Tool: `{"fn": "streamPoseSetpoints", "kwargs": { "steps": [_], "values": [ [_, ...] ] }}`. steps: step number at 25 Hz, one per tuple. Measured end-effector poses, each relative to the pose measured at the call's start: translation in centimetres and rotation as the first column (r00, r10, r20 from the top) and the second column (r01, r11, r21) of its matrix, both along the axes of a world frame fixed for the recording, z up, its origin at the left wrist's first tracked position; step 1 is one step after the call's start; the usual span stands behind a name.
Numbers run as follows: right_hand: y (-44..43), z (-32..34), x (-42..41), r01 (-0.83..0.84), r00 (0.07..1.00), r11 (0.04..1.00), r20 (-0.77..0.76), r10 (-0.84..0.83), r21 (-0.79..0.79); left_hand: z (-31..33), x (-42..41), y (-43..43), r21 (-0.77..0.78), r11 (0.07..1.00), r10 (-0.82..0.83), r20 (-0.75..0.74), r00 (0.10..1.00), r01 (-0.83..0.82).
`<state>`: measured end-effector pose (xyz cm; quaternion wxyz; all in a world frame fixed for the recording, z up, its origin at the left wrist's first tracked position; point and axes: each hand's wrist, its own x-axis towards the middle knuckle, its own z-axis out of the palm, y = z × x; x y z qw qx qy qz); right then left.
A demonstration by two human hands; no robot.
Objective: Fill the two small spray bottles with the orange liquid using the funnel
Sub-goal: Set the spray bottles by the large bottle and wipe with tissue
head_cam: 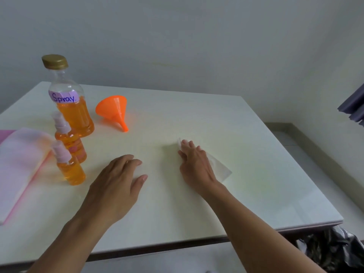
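The right hand [194, 164] is pressing flat on a white paper tissue [223, 171] near the middle of the white table [266, 194], its fingers lying straight and close together on the sheet, not curling round it; one corner of the tissue is sticking out to the right of the wrist and another edge is showing past the fingertips. The left hand [116, 186] is resting palm down on the tabletop just beside it, fingers relaxed and slightly spread, thumb pointing toward the right hand and gripping nothing. The two small spray bottles are standing upright at the left side of the table, the nearer spray bottle [71, 173] just in front of the farther spray bottle [71, 143], each wearing a pale pink pump top and each holding orange liquid well up its body. Behind them the large clear bottle [73, 115] is standing upright with its gold cap [55, 61] on, carrying a purple label [64, 97] reading "Spray." and orange liquid up to about that label. The orange funnel [113, 110] is lying on its side to the right of the large bottle, apart from it, spout pointing toward the person. A folded pink and white cloth [19, 164] is lying at the left edge, beside the small bottles. A black plastic bag [331, 251] is sitting below the table's right corner.
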<state>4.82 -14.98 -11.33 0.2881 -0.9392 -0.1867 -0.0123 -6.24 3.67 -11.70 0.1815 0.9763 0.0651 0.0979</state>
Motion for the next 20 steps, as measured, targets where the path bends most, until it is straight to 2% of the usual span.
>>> {"fn": "streamPoseSetpoints", "kwargs": {
  "steps": [3, 9, 11, 13, 15, 16, 18, 20],
  "values": [
    [-2.2, -0.3, 0.3, -0.140, 0.990, 0.988, 0.013, 0.142, -0.071, -0.2, 0.4, -0.4, -0.015, 1.000, 0.004, -0.073, 0.997, -0.005],
    [-9.6, -0.4, 1.9, -0.217, 0.974, 0.958, 0.029, 0.226, -0.186, -0.2, 0.7, -1.6, 0.013, 0.999, 0.030, -0.105, 0.994, -0.029],
    [-12.3, -0.4, 2.8, -0.137, 0.988, 0.958, 0.032, 0.150, -0.254, -0.1, 0.7, -2.1, 0.027, 0.999, 0.034, -0.104, 0.994, -0.031],
    [-14.6, 0.1, 3.6, 0.079, 0.997, 0.949, 0.030, -0.074, -0.305, 0.0, 0.8, -2.4, 0.034, 0.999, 0.036, -0.088, 0.995, -0.033],
    [-15.4, 0.6, 4.1, 0.359, 0.930, 0.886, 0.038, -0.365, -0.295, -0.1, 0.8, -2.4, 0.046, 0.998, 0.036, -0.075, 0.997, -0.032],
    [-14.9, 0.8, 4.2, 0.450, 0.889, 0.854, 0.035, -0.457, -0.259, -0.1, 0.9, -2.4, 0.050, 0.998, 0.032, -0.075, 0.997, -0.028],
    [-12.5, 0.8, 4.3, 0.508, 0.858, 0.844, 0.011, -0.514, -0.172, -0.4, 1.1, -2.3, 0.049, 0.998, 0.028, -0.074, 0.997, -0.024],
    [-9.2, 0.2, 4.5, 0.467, 0.880, 0.874, -0.021, -0.474, -0.132, -0.6, 1.2, -2.2, 0.053, 0.998, 0.032, -0.061, 0.998, -0.029]
  ]
}}
